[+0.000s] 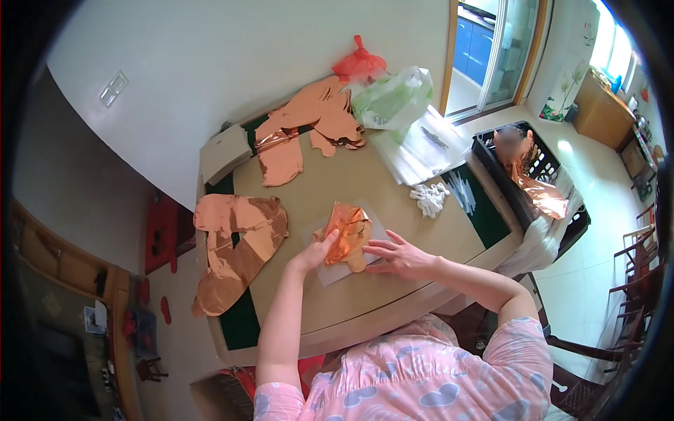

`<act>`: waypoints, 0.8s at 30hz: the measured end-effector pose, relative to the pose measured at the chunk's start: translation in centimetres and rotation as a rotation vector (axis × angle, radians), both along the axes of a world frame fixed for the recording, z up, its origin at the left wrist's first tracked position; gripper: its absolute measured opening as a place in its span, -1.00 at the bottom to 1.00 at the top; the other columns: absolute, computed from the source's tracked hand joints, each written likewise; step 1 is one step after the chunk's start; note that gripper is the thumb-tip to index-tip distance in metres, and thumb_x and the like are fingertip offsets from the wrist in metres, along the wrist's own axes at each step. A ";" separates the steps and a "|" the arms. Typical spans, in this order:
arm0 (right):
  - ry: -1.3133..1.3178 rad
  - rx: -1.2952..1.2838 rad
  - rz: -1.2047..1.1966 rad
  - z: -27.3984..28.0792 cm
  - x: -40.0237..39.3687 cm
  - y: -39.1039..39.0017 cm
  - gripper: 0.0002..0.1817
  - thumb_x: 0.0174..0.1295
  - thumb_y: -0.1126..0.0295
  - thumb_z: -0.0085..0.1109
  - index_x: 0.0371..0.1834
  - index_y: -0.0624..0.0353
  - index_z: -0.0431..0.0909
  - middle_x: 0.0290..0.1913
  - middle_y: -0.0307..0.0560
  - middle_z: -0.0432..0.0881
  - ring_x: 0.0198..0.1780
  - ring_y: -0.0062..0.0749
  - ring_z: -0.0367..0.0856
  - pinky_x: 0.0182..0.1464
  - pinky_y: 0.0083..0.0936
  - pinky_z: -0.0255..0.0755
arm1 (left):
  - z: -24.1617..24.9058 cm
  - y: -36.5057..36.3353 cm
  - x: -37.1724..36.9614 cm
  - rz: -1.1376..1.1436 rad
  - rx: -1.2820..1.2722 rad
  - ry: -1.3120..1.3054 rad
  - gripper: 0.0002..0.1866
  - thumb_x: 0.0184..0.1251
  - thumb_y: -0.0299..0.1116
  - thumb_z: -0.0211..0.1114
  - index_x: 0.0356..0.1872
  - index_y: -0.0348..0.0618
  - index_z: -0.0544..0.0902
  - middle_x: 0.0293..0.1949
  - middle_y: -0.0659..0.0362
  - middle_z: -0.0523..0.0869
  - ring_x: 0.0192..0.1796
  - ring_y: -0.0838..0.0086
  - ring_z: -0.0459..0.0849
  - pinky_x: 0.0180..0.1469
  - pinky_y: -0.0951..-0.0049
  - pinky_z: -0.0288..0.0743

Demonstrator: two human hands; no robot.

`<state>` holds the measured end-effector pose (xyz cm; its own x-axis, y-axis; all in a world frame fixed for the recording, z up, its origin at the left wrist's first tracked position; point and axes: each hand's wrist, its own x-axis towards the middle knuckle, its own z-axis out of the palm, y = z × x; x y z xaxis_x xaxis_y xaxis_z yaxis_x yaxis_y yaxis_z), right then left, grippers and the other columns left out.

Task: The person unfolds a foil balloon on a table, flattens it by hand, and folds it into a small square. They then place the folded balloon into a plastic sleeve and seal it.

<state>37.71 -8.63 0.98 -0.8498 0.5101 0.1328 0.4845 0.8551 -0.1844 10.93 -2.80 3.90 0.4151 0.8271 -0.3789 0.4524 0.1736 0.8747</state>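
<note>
A crumpled, partly folded copper-coloured foil balloon [349, 235] lies over a pale flat sheet [335, 275] in the middle of the table. My left hand [319, 251] grips its left side, thumb laid on top of the foil. At the balloon's lower right is my right hand [400, 257], fingers spread and fingertips right at the foil's edge. A rounded tab of the balloon points toward me, between the two hands.
Flat foil balloons [242, 245] lie at the left, with a pile of foil balloons [319, 112] at the back. Clear plastic bags [425, 151], white string [430, 200] and thin clear straws [461, 191] occupy the right side. A black crate [484, 151] holding foil stands beyond the table's right edge.
</note>
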 end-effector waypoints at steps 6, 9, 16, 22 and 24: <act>0.142 -0.140 0.000 0.3 -1.1 0.4 -0.40 0.05 0.51 0.13 0.24 -0.20 0.48 0.46 -0.09 0.18 0.50 -0.19 0.09 0.48 0.11 -0.12 | -1.0 0.3 -0.2 0.009 0.026 -0.023 -0.18 0.42 0.25 -0.07 0.35 -0.36 0.30 0.35 -0.05 0.36 0.42 0.31 0.25 0.42 0.45 0.07; 0.247 -0.314 0.022 0.0 -1.7 1.4 -0.42 -0.02 0.59 0.13 0.16 -0.10 0.53 0.40 -0.06 0.29 0.47 -0.18 0.14 0.47 0.09 -0.08 | -0.5 0.2 -0.2 0.007 -0.001 0.009 -0.17 0.41 0.26 -0.06 0.36 -0.36 0.30 0.35 -0.05 0.37 0.42 0.30 0.26 0.43 0.45 0.06; 0.233 -0.230 -0.040 0.2 -1.6 1.6 -0.45 -0.02 0.61 0.10 0.10 -0.11 0.57 0.41 -0.13 0.29 0.47 -0.22 0.15 0.48 0.09 -0.08 | 0.3 0.0 0.0 -0.014 0.016 -0.012 -0.15 0.40 0.28 -0.07 0.36 -0.38 0.30 0.35 -0.07 0.37 0.43 0.28 0.25 0.43 0.45 0.06; 0.133 -0.161 -0.001 0.5 0.4 0.5 -0.39 -0.04 0.55 0.14 0.16 -0.25 0.57 0.46 -0.15 0.19 0.51 -0.26 0.08 0.48 0.10 -0.08 | -0.4 0.2 -0.2 0.020 0.004 0.021 -0.14 0.39 0.29 -0.07 0.37 -0.36 0.28 0.37 -0.06 0.34 0.44 0.27 0.24 0.44 0.44 0.04; 0.131 -0.168 -0.006 0.4 0.4 0.2 -0.36 -0.05 0.55 0.14 0.19 -0.28 0.55 0.47 -0.15 0.18 0.51 -0.25 0.07 0.48 0.10 -0.09 | -0.5 0.2 -0.2 0.009 0.005 0.013 -0.14 0.39 0.29 -0.07 0.37 -0.36 0.28 0.37 -0.06 0.34 0.44 0.27 0.23 0.44 0.44 0.04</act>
